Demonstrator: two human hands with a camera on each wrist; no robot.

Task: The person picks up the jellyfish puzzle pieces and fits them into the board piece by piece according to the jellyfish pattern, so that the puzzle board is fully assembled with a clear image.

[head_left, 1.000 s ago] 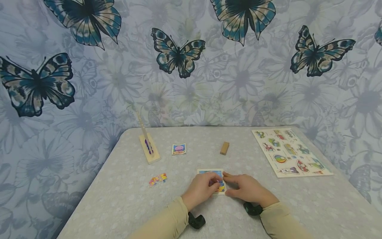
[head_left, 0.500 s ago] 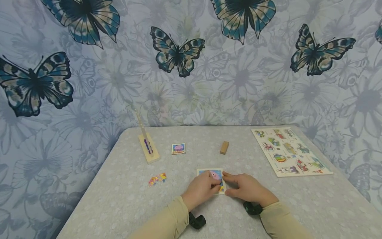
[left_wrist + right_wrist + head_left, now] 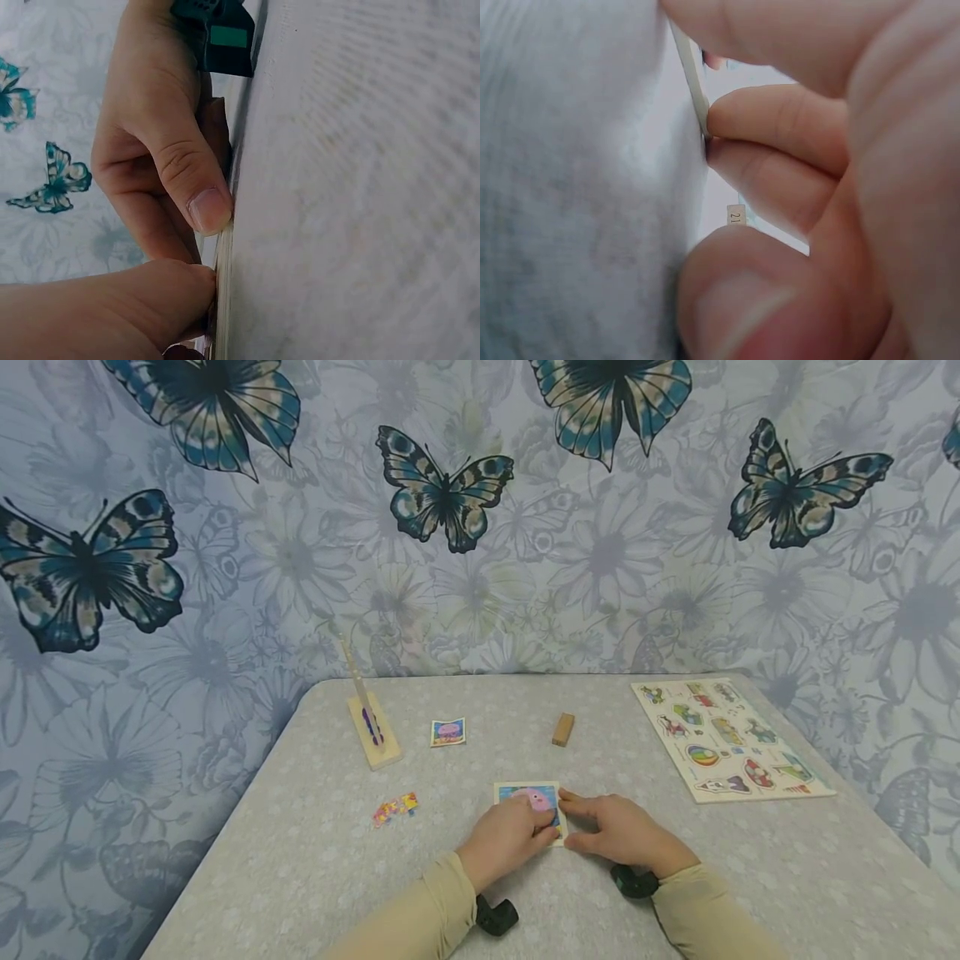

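Note:
A small jigsaw puzzle (image 3: 536, 792) in a pale frame lies at the front middle of the table, showing a pink figure on blue. My left hand (image 3: 502, 839) is over it from the left, thumb and forefinger tips down on the picture's right part; whether a piece is between them is hidden. With the thumb and fingertips of my right hand (image 3: 626, 833), I touch the frame's right edge. In the left wrist view, my left thumb (image 3: 180, 292) meets the puzzle's thin side, opposite the right thumb (image 3: 208, 206). Right fingertips (image 3: 742, 112) rest at its corner in the right wrist view.
Several loose puzzle pieces (image 3: 395, 810) lie to the left. Farther back are a small picture (image 3: 447, 732), a wooden block (image 3: 563, 729) and a wooden base (image 3: 375, 739) with an upright rod. A large picture board (image 3: 731, 743) lies at right.
My left thumb and forefinger have come down onto the picture, and more of the pink figure shows beyond the hand. My right hand stays at the frame's edge.

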